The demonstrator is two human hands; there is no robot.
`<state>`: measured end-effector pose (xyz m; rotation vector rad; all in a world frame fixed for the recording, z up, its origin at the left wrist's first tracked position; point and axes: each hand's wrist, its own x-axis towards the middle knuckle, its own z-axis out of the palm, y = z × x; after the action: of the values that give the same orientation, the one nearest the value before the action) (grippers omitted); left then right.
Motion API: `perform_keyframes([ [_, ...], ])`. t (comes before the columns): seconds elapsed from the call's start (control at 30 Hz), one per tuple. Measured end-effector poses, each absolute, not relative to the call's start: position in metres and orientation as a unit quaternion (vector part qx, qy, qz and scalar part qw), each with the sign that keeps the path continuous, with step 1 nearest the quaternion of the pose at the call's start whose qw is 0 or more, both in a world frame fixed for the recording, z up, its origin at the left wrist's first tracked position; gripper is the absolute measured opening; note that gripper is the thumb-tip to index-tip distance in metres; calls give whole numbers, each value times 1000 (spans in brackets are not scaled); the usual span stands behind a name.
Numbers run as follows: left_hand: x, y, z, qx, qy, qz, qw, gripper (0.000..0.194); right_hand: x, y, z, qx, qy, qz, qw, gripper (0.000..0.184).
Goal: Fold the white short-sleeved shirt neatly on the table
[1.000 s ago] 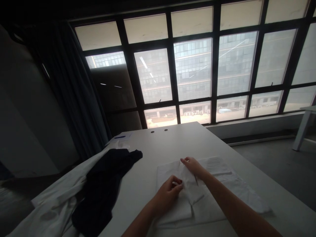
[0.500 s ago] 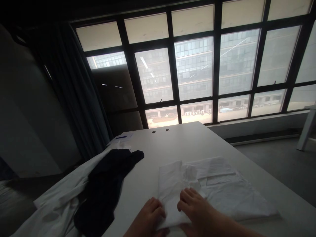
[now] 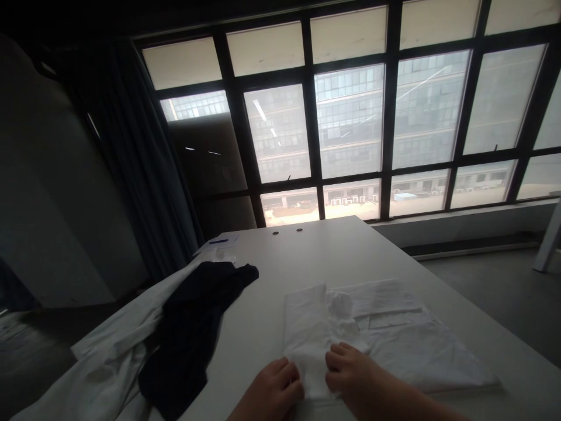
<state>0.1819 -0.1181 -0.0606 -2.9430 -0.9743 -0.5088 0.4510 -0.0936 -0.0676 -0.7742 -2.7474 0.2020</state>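
A white shirt [image 3: 421,345], partly folded, lies flat on the table, with what looks like its bunched collar near the middle. My left hand [image 3: 277,387] is closed at the shirt's near left corner, fingers curled around the fabric's edge. A short way to the right, my right hand [image 3: 357,374] pinches the cloth of the same folded part. The thumbs and the lower edge of the fabric are partly hidden by the hands.
The white table [image 3: 324,248] stretches toward the windows. Along its left side lie a dark navy garment [image 3: 188,333] and more white cloth [image 3: 105,374]. A pen [image 3: 218,241] rests on paper at the far left corner. A dark curtain [image 3: 144,175] hangs beyond.
My right hand has shifted slightly down along the cloth, and my left fingers have closed more on the shirt's edge. The view has turned a little to the left.
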Motion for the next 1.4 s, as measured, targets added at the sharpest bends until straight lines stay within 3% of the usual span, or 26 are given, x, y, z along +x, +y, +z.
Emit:
perform_keyframes([
  [0.13,177,-117,-50,-938,-302,-154,-67,27,460,-94,-63,-279,-935,154,153,30],
  [0.27,171,-113,-45,-937,-289,-154,-120,30,467,-95,-57,-267,-933,187,152,36],
  [0.43,172,-114,-39,-941,-272,-145,-141,34,470,-96,-53,-265,-931,203,150,32],
  [0.77,173,-114,-57,-941,-279,-130,-143,19,467,-105,-39,-269,-940,170,120,20],
  [0.97,149,-111,-55,-872,-334,-158,-321,8,467,-101,-31,-273,-920,252,125,31],
  [1.07,142,-95,-41,-792,-449,-236,-340,21,466,-81,-18,-301,-888,300,176,33],
  [1.23,147,-22,-45,-709,-539,-347,-295,36,448,-6,-3,-433,-802,236,338,26],
  [1.4,161,42,-68,-700,-560,-358,-261,40,416,61,-33,-540,-716,268,352,35],
])
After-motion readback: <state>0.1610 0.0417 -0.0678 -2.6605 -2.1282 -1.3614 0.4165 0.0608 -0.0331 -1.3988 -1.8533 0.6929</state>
